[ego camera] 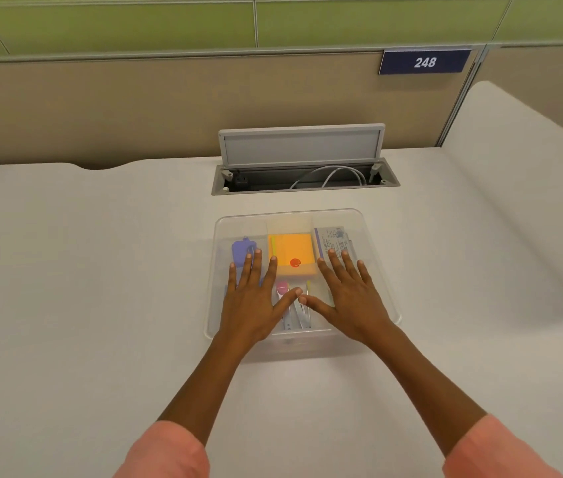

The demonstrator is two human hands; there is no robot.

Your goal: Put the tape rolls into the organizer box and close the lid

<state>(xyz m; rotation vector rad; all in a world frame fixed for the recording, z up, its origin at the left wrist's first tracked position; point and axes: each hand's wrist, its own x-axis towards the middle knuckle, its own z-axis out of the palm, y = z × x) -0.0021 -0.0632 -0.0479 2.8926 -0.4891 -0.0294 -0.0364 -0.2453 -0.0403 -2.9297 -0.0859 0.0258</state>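
A clear plastic organizer box (375, 236) stands in the middle of the white desk with its see-through lid lying flat on top. My left hand (255, 298) rests palm down on the lid's left half, fingers spread. My right hand (349, 291) lies flat on the right half, and the two thumbs nearly touch. Through the lid I see an orange sticky-note pad (292, 251), a purple item (240, 251), a printed packet (333, 238) and pens (287, 315). No tape roll can be made out, inside or outside the box.
Behind the box an open cable hatch (304, 167) with a raised grey flap and white cables is set into the desk (83, 270). A beige partition with a "248" sign (425, 62) stands at the back. A white side surface (514, 201) rises at the right.
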